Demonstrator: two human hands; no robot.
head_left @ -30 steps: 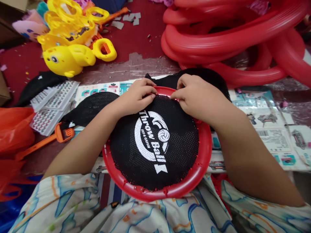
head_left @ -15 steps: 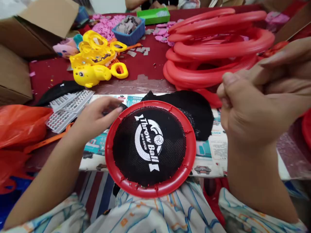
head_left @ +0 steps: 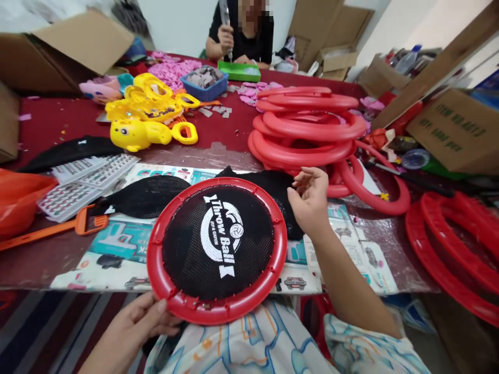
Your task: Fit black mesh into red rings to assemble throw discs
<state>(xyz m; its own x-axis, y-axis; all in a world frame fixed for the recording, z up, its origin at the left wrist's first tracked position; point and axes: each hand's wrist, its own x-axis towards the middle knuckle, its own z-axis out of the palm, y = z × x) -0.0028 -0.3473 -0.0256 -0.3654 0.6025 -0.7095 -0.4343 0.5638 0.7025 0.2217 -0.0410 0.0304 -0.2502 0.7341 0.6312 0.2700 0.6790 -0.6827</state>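
My left hand (head_left: 142,324) pinches the near-left rim of the red disc (head_left: 217,249), thumb on top and fingers under, so the grip is closed on the rim. The disc lies mostly flat, its near edge hanging over the desk (head_left: 230,150) edge onto my lap and its far half resting on the printed cards (head_left: 117,244). Holding it at the rim keeps the black net (head_left: 183,249) with the white "Throw Ball" print clear and face up. The net sits stretched inside the ring, hooked on small pegs round the inner edge as far as I can see. My right hand (head_left: 310,200) hovers just off the disc's far-right rim, grip half open, fingers loosely curled, holding nothing; it sits over the loose black net pieces (head_left: 273,184) tucked behind the disc. Another loose net (head_left: 150,195) lies to the left, touching the rim. Just beyond my right hand is the stack of bare red rings (head_left: 304,130), within easy reach, and more rings (head_left: 452,249) lie at far right. Left side: orange tool (head_left: 54,231), grey parts trays (head_left: 83,179), yellow duck toys (head_left: 146,117). Across the desk another person (head_left: 241,31) is holding a tool over a green tray (head_left: 238,71).
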